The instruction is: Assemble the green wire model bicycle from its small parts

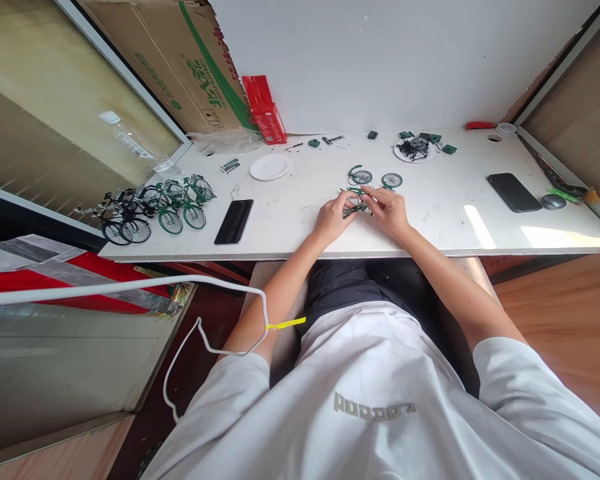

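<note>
My left hand (333, 217) grips a small green bicycle frame (354, 209) just above the table's front edge. Beside it, my right hand (389, 212) has its fingers pinched at the upper right of the same frame; any small part between those fingertips is too small to tell. Just beyond my hands lie a spoked wheel with a green fender (362, 176) and a loose black wheel (392, 181). Several assembled miniature bicycles, green (194, 215) and black (135, 230), stand at the table's left end.
Phones (234, 222) (514, 193) lie left and right. Beyond are a white plate (271, 167), a dish of dark parts (414, 149), a red box (269, 121) and small green pieces (449, 149). A bottle (135, 143) stands back left; a white cable (130, 285) crosses the lower left.
</note>
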The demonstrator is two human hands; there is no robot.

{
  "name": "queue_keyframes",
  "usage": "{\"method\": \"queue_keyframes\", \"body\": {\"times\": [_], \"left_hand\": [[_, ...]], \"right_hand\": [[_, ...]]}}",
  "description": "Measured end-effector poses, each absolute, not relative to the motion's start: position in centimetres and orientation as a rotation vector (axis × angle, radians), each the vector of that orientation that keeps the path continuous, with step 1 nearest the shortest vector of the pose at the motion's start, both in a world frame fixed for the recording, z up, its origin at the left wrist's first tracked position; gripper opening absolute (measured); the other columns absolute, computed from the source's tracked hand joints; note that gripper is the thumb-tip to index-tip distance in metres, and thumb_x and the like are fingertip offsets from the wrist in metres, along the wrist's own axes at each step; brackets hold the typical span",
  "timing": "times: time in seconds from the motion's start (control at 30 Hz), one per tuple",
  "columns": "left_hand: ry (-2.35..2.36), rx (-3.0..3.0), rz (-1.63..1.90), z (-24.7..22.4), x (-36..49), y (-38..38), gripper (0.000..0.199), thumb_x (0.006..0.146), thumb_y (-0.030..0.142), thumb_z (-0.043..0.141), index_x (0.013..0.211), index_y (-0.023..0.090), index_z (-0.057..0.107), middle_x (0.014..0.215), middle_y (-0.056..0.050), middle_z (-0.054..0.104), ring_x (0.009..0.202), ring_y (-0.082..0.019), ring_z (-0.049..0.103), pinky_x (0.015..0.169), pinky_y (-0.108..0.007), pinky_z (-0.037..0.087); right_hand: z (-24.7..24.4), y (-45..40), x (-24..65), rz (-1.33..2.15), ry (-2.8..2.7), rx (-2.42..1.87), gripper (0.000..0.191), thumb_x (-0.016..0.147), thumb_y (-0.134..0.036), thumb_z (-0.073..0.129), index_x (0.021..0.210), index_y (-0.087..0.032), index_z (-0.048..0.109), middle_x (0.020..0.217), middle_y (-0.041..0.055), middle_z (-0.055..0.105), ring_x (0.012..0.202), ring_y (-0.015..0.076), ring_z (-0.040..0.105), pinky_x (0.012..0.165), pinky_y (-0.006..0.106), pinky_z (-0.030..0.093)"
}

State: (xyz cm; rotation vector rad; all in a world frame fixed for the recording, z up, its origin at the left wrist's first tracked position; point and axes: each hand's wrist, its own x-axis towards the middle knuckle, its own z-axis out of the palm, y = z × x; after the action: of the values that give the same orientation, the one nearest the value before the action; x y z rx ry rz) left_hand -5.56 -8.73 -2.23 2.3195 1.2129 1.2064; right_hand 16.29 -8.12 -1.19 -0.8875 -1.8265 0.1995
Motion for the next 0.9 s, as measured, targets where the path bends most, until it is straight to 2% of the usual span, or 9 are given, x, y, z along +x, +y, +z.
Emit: {"method": "queue_keyframes", "body": {"times": [0.07,0.13,0.23,0.4,0.67,0.9], "left_hand": [[1.208,2.323,1.211,-2.12,-5.53,-8.80,0.052,0.094,0.007,0.081,0.140,0.027,0.065,0.107,-0.002,0.085,0.107,-0.021,0.084,0.100,-0.033,0.065],[1.216,2.318,1.218,-2.04,-5.50,-8.87,0.059,0.094,0.006,0.080,0.147,0.027,0.063,0.108,-0.002,0.086,0.108,-0.021,0.084,0.102,-0.034,0.065],[1.231,2.317,1.222,-2.02,-5.50,-8.90,0.063,0.095,0.007,0.079,0.152,0.028,0.061,0.109,-0.001,0.086,0.108,-0.021,0.084,0.103,-0.035,0.066],[1.241,2.338,1.232,-2.18,-5.58,-8.85,0.056,0.095,0.009,0.080,0.145,0.029,0.064,0.109,-0.002,0.086,0.108,-0.023,0.085,0.102,-0.036,0.066],[1.221,2.326,1.251,-2.63,-5.67,-8.81,0.067,0.096,0.008,0.079,0.154,0.030,0.055,0.106,0.000,0.085,0.105,-0.021,0.084,0.100,-0.033,0.064],[1.235,2.332,1.229,-2.66,-5.70,-8.85,0.064,0.096,0.008,0.080,0.151,0.031,0.055,0.106,0.001,0.086,0.106,-0.020,0.085,0.099,-0.032,0.063]], "right_hand": [[-1.13,-8.15,16.18,0.192,-1.836,-0.872,0.062,0.118,-0.067,0.047,0.146,-0.025,0.083,0.081,0.0061,0.078,0.068,0.0213,0.064,0.073,0.037,0.055],[-1.02,-8.30,16.10,0.214,-1.856,-0.859,0.062,0.119,-0.065,0.044,0.153,-0.026,0.079,0.096,0.0096,0.084,0.072,0.0206,0.066,0.073,0.036,0.056],[-0.91,-8.49,16.09,0.252,-1.870,-0.851,0.063,0.118,-0.065,0.044,0.156,-0.025,0.076,0.111,0.0132,0.086,0.075,0.0203,0.068,0.070,0.035,0.057],[-1.13,-8.39,16.17,0.231,-1.848,-0.862,0.059,0.117,-0.064,0.050,0.149,-0.025,0.081,0.107,0.0117,0.087,0.073,0.0202,0.069,0.068,0.035,0.057],[-1.01,-8.64,16.29,0.270,-1.826,-0.883,0.064,0.114,-0.071,0.052,0.139,-0.023,0.085,0.105,0.0127,0.088,0.070,0.0208,0.070,0.070,0.036,0.059],[-0.67,-8.73,16.27,0.197,-1.823,-0.935,0.063,0.112,-0.077,0.055,0.119,-0.025,0.089,0.085,0.0078,0.083,0.063,0.0202,0.064,0.068,0.036,0.055]]}}
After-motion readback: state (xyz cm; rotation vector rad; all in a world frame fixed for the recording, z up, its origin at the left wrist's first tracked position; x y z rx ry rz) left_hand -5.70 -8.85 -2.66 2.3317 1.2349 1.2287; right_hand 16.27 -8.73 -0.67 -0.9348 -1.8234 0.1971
